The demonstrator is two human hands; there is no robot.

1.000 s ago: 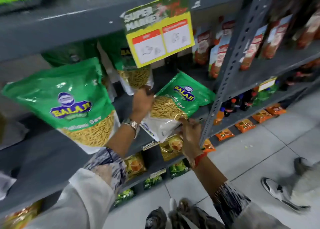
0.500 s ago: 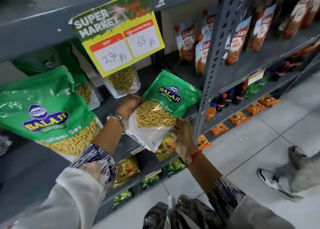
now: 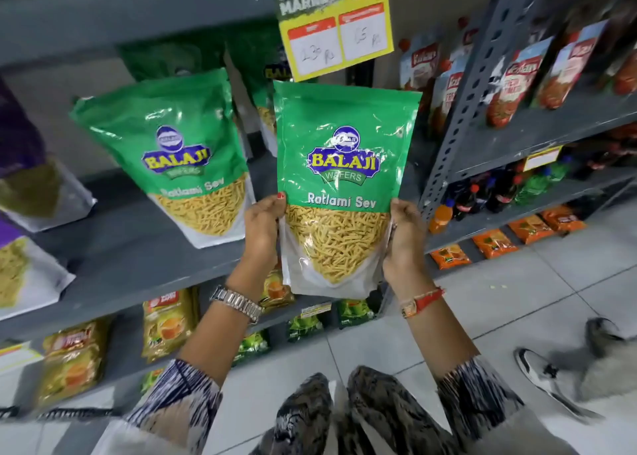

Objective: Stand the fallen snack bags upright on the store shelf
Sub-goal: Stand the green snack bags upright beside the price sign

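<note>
A green snack bag marked Ratlami Sev is held upright in front of the grey shelf, its base past the shelf's front edge. My left hand grips its lower left edge, and my right hand grips its lower right edge. A second green snack bag of the same kind stands on the shelf to the left, leaning slightly. More green bags stand behind, partly hidden by the held bag and the price sign.
A yellow price sign hangs from the shelf above. A perforated grey upright post stands right of the bag. Purple bags sit at far left. Sauce pouches fill the right bay. Another person's shoe is on the floor.
The tilted bag has been turned upright and lifted in front of the shelf. My left hand came from behind it to its left edge; the view shifted left.
</note>
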